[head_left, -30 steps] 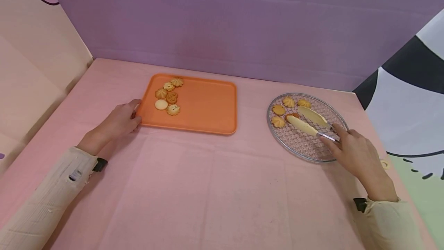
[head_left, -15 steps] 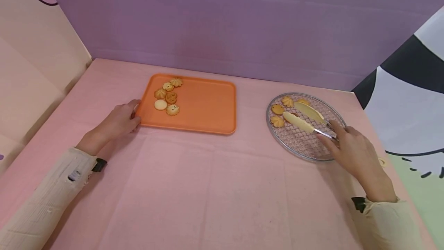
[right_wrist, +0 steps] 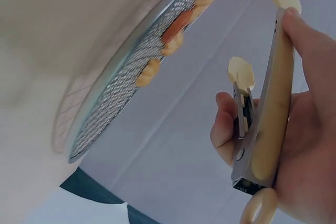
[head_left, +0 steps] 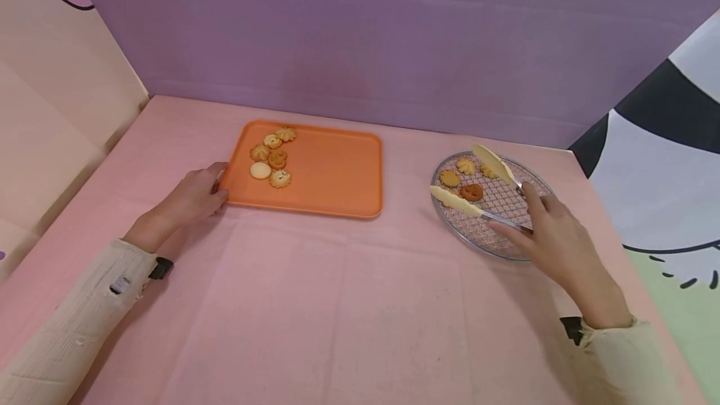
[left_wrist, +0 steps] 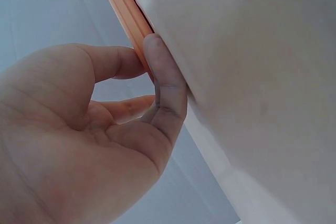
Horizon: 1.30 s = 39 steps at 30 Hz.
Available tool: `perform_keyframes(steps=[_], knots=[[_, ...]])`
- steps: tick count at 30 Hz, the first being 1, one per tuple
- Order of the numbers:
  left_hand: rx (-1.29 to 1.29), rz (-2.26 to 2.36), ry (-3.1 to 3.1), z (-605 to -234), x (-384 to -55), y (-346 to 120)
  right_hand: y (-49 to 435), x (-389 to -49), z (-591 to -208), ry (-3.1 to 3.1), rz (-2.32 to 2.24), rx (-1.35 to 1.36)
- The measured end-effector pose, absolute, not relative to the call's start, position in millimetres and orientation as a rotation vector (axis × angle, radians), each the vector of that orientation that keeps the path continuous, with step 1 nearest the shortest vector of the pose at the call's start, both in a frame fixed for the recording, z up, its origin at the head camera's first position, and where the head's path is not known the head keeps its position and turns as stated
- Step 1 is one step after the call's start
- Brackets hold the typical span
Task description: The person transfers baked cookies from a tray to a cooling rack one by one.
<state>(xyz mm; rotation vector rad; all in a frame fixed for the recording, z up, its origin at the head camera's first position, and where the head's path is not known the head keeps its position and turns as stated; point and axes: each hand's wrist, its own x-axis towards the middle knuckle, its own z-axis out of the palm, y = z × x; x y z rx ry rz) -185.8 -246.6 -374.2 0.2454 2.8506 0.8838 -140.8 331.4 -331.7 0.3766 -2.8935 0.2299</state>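
My left hand point(head_left: 194, 195) pinches the left edge of an orange tray point(head_left: 332, 174); in the left wrist view the thumb and fingers point(left_wrist: 167, 72) clasp its rim. Several cookies lie in the tray's left part, among them a pale round one point(head_left: 260, 170). My right hand point(head_left: 562, 236) holds tongs point(head_left: 457, 202) with cream-coloured tips above a round wire rack point(head_left: 500, 211). Those tips stand wide apart with nothing between them. A brown cookie point(head_left: 471, 192) on the rack shows in the gap, beside several lighter cookies. The front tip partly covers one cookie.
Pink cloth point(head_left: 337, 305) covers the table, and a strip of it separates tray from rack. A purple wall point(head_left: 360, 42) rises behind. Patterned panels flank both sides. The tongs have a pale ring point(right_wrist: 260, 206) at the handle end.
My right hand has moved a little left with the tongs and lifted slightly. The tong tips have spread much wider, uncovering the brown cookie. My left hand and the tray stay put.
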Motion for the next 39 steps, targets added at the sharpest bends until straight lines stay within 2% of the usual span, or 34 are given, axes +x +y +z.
perform_keyframes(steps=[7,18,32,39], knots=[[0.241,0.891,2.852,-375.6,-185.8,-246.1,314.6,-146.5,-331.4,-2.796,0.166,0.505],[0.277,0.904,2.853,-378.3,-192.1,-236.8,281.4,-150.5,-327.0,-2.815,0.143,0.55],[0.268,0.886,2.858,-376.6,-190.8,-238.3,224.7,-164.6,-333.2,-2.638,0.185,0.853],[0.28,0.89,2.856,-375.4,-188.9,-238.9,198.6,-170.9,-335.6,-2.644,0.145,0.914]])
